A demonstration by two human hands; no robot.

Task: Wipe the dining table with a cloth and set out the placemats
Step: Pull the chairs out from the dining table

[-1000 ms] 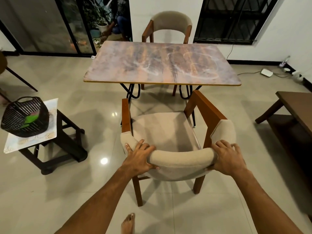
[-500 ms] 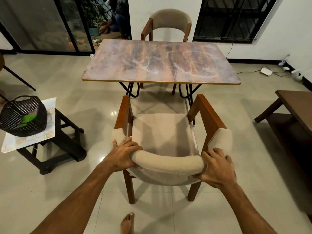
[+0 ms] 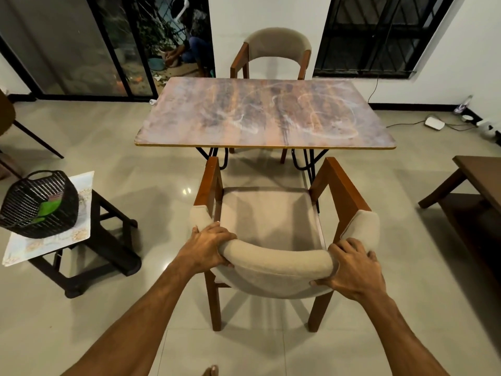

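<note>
Left hand: the left hand [image 3: 208, 246] is at the end of a long, stretched-out arm. It grips the left end of the near chair's back, with the fingers curled over the top and the thumb tucked under.
Right hand: the right hand [image 3: 352, 270] grips the right end of the same back. Its fingers spread over the top and its thumb sits under the padding.
Near chair: the brown wooden chair with soft beige padding [image 3: 273, 263] has a fat, curved back like a roll and a square seat. It stands just in front of the table and faces it.
Table: the flat rectangle dining table with a streaky brown and grey top [image 3: 257, 115] has a thin gold edge, round corners and thin black metal legs. White smears swirl on top.
Basket: the black plastic basket full of small holes [image 3: 32, 213] sits to the left, well apart from the table. A bright green thing [image 3: 50, 208] lies inside. I cannot tell if it is the cloth.
Mat: the pale flat mat with gold patterns [image 3: 62, 240] lies under the basket, on the dark wooden stool [image 3: 108, 240].
Far chair: a second beige and brown chair [image 3: 276, 47] stands at the table's far side.
Floor: the shiny grey tiles [image 3: 135, 308] are smooth.
</note>
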